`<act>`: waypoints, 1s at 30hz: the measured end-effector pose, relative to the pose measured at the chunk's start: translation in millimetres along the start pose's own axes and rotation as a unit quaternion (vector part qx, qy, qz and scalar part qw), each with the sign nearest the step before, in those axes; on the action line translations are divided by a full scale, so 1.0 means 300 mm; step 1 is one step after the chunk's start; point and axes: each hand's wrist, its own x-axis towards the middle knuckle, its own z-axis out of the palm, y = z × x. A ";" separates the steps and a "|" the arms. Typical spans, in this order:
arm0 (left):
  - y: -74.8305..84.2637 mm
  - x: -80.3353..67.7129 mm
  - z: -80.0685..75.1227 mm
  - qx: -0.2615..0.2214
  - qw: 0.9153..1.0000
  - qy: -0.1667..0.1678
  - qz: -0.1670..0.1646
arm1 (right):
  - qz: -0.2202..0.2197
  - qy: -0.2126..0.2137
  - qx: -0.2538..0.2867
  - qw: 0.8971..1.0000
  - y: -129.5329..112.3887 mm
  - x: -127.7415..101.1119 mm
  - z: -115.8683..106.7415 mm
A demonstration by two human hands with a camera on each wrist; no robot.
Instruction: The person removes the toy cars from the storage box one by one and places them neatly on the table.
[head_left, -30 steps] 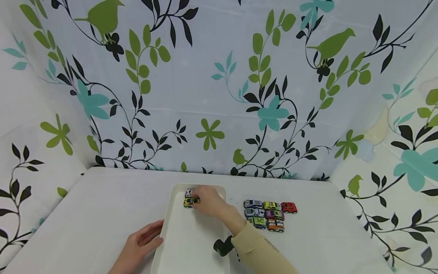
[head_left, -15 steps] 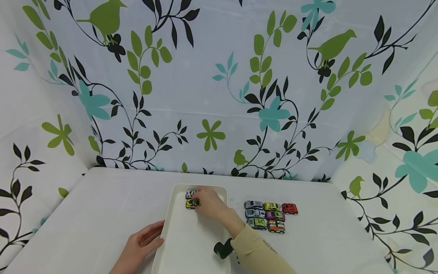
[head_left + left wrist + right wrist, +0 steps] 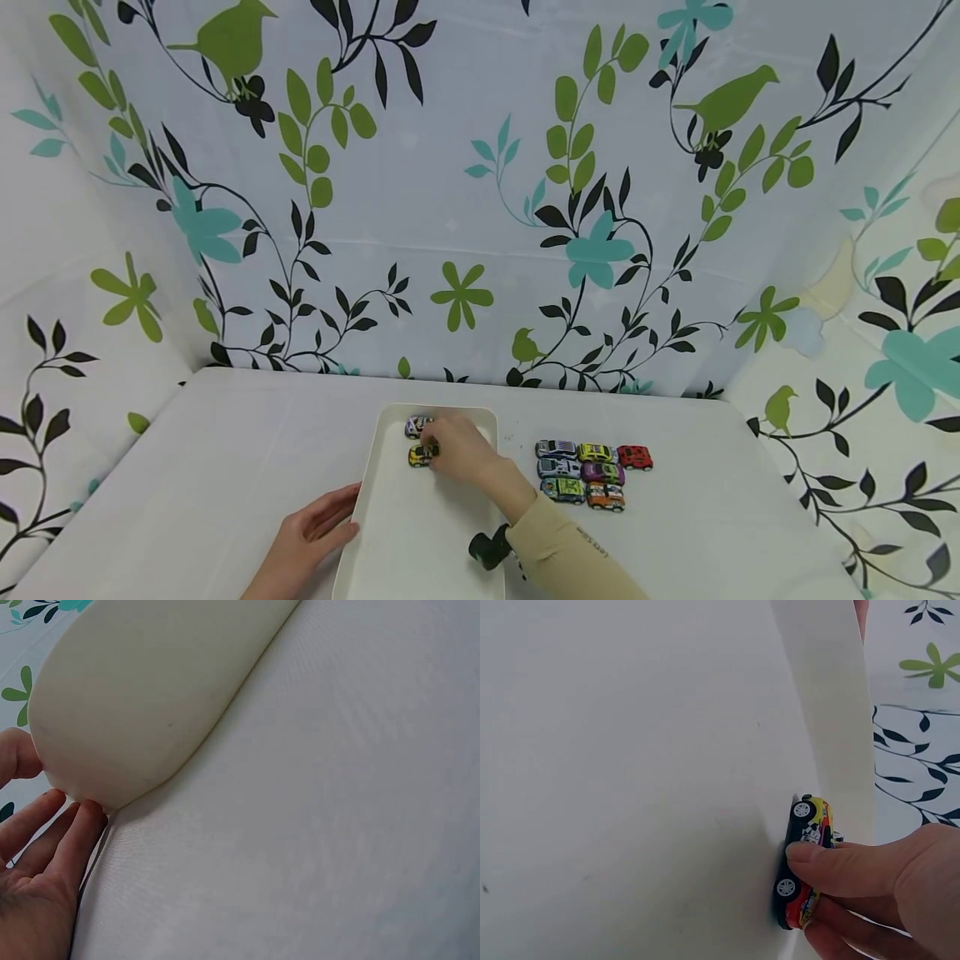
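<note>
I note right hand (image 3: 459,448) pinching yellow toy car (image 3: 421,455) between thumb and fingers, car on floor of white tray (image 3: 420,533), far end. Second toy car (image 3: 415,426) just beyond it, near tray's far rim. Left hand (image 3: 307,533) spread, straight fingertips (image 3: 86,814) touching tray's near-left wall. Cluster of toy cars (image 3: 592,473) on white table (image 3: 225,467), right of tray, apart from it.
</note>
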 end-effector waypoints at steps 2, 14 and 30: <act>-0.004 0.001 -0.002 0.000 1.000 -0.001 0.003 | -0.001 0.001 0.004 1.000 0.002 -0.006 0.000; 0.001 -0.004 0.000 0.005 1.000 0.002 0.014 | 0.001 0.004 0.017 1.000 0.017 -0.031 0.000; -0.008 0.000 -0.010 0.008 1.000 -0.010 0.026 | 0.004 -0.004 0.022 1.000 0.033 -0.092 -0.096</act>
